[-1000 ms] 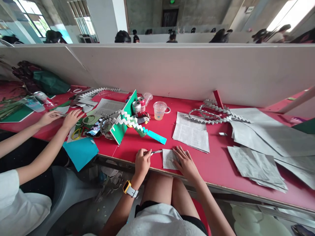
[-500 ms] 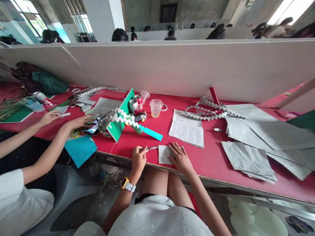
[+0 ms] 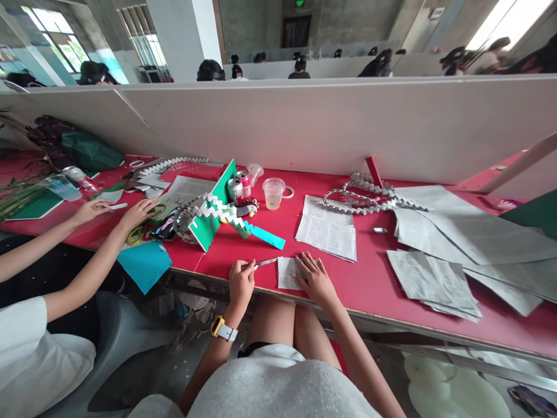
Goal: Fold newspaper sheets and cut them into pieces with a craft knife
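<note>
My left hand [image 3: 242, 283] is closed, pinching a slim grey strip [image 3: 266, 262] by its left end at the table's front edge. Whether that strip is a blade or folded paper I cannot tell. Its far tip reaches the upper left corner of a small piece of newspaper [image 3: 287, 274]. Flat on the right part of this piece lies my right hand [image 3: 314, 277], fingers spread, covering some of it. The newspaper lies on the red table [image 3: 274, 293].
Newspaper sheets [image 3: 328, 229] lie beyond and right, with woven paper chains [image 3: 361, 200]. A plastic cup [image 3: 274, 194], cans [image 3: 235, 188] and a green board [image 3: 206, 229] stand ahead. At left, a co-worker's hands [image 3: 141, 213] work near a phone [image 3: 164, 227] and yellow-handled scissors [image 3: 136, 235].
My hands keep nearly the same pose; the strip slants slightly more. The camera has tilted up a little. The co-worker's nearer hand has drawn back left from the phone.
</note>
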Action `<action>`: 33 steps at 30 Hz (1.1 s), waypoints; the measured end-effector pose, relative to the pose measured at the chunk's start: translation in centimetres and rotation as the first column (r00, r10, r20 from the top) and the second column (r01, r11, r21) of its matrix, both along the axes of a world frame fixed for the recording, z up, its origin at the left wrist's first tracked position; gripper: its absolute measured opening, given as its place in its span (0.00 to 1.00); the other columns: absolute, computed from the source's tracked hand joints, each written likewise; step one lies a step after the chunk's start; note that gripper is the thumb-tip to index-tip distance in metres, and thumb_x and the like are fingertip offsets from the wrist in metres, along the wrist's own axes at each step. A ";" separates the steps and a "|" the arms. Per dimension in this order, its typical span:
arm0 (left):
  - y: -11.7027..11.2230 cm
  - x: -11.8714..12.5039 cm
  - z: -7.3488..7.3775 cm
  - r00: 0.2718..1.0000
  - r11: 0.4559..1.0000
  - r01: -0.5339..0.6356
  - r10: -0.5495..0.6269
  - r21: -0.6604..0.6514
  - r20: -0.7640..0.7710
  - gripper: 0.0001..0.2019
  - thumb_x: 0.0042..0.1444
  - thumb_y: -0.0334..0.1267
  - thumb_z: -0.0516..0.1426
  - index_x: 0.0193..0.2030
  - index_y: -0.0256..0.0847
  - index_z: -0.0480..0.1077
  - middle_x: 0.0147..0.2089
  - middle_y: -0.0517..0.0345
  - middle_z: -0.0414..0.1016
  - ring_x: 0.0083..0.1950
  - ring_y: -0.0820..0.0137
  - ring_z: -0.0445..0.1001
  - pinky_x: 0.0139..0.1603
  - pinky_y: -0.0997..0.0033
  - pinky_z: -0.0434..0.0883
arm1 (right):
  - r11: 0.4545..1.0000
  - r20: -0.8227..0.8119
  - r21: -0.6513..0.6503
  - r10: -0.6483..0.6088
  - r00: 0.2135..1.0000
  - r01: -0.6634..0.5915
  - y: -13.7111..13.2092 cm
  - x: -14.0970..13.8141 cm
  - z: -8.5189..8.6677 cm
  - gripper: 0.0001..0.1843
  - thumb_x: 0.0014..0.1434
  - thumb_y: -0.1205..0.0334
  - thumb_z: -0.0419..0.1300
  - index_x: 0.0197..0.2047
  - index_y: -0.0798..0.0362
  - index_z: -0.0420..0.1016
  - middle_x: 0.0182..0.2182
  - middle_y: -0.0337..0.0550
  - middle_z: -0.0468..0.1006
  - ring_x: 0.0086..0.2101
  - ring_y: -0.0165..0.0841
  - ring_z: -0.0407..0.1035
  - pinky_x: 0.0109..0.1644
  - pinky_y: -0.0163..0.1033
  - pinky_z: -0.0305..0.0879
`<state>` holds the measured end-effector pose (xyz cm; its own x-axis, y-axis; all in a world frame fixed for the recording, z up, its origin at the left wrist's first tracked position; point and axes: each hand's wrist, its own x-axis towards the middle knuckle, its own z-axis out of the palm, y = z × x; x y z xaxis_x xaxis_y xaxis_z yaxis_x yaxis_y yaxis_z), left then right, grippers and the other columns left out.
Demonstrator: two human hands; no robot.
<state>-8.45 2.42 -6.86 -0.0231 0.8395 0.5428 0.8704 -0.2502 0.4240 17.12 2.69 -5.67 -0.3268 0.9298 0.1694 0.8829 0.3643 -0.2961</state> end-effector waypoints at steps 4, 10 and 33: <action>0.0 0.0 0.0 1.000 1.000 -0.006 0.006 -0.011 0.002 0.14 0.61 0.29 0.55 0.49 0.41 0.78 0.38 0.50 0.69 0.40 0.64 0.71 0.44 0.63 0.71 | 1.000 0.000 -0.009 -0.003 1.000 0.003 0.0 0.0 0.0 0.30 0.69 0.50 0.44 0.70 0.52 0.55 0.69 0.49 0.53 0.69 0.43 0.42 0.69 0.59 0.46; 0.0 0.0 -0.1 1.000 0.999 -0.022 0.022 -0.024 0.000 0.15 0.60 0.28 0.54 0.49 0.41 0.78 0.39 0.49 0.70 0.41 0.65 0.71 0.45 0.62 0.71 | 1.000 0.014 -0.019 -0.015 1.000 0.015 0.0 -0.1 0.0 0.30 0.69 0.50 0.44 0.70 0.53 0.56 0.69 0.49 0.52 0.69 0.42 0.42 0.70 0.57 0.45; 0.1 0.1 -0.8 0.999 0.998 -0.040 0.039 0.041 0.012 0.15 0.60 0.28 0.53 0.47 0.40 0.78 0.38 0.48 0.70 0.40 0.63 0.71 0.42 0.61 0.72 | 0.999 0.028 0.046 -0.009 1.000 0.008 0.3 0.0 -1.1 0.30 0.69 0.50 0.44 0.70 0.53 0.55 0.69 0.48 0.54 0.69 0.42 0.44 0.69 0.58 0.47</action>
<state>-8.32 2.49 -7.63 -0.0622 0.8145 0.5768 0.8750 -0.2335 0.4241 17.14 2.94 -6.72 -0.3240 0.9241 0.2028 0.8940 0.3692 -0.2540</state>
